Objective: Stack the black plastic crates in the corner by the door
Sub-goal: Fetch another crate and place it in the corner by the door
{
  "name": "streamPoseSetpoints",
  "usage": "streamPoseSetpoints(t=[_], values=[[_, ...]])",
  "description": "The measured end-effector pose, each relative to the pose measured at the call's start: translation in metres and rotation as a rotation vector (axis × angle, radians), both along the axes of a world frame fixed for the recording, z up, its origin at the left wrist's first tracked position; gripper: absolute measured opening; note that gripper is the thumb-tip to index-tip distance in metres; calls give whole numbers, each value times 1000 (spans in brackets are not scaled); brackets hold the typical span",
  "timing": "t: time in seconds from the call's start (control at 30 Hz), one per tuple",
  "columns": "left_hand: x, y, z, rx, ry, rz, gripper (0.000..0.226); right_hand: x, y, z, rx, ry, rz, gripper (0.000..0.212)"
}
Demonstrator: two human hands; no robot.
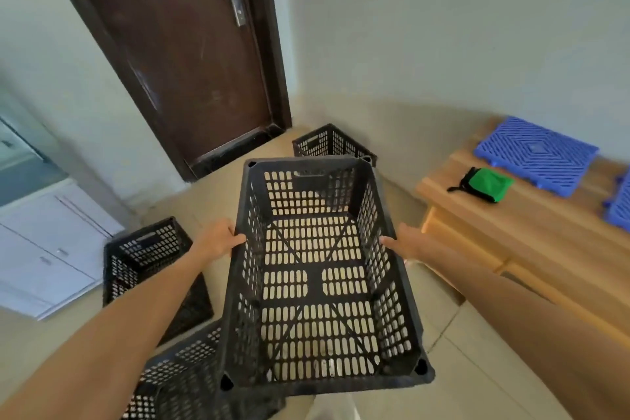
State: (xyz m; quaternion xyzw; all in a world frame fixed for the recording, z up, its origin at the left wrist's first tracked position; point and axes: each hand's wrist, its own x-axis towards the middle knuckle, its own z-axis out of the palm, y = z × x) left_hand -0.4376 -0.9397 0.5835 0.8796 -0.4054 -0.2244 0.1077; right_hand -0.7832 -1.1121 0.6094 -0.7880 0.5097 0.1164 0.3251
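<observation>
I hold a black perforated plastic crate (317,283) in the air in front of me, its open side up. My left hand (218,239) grips its left rim and my right hand (405,244) grips its right rim. Beyond it, another black crate (327,141) stands on the floor in the corner, right of the brown door (184,54). A third crate (146,259) sits on the floor at my left. A fourth crate (184,382) lies low at the front left, partly hidden by the held one.
A wooden bench (545,242) runs along the right wall, bearing a green and black pouch (485,182) and blue plastic grid panels (535,153). A white cabinet (44,249) stands at the left. Beige floor tiles (460,368) lie between.
</observation>
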Motion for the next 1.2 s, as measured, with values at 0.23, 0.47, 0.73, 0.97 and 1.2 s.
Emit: streamPoseSetpoints(t=[0.23,0.47,0.73,0.97,1.2], values=[[88,-96,-14,56,-3,91,19,102,-113,-11,113,-21,105,44],[175,-205,-18,119,20,102,21,197,-232,-29,191,-12,118,42],[226,-336,-36,102,22,117,16,261,-376,-66,265,15,24,44],[254,-464,-51,128,61,175,20,302,-528,-86,200,111,24,50],[276,-579,-63,120,148,171,18,336,-656,-97,155,112,26,46]])
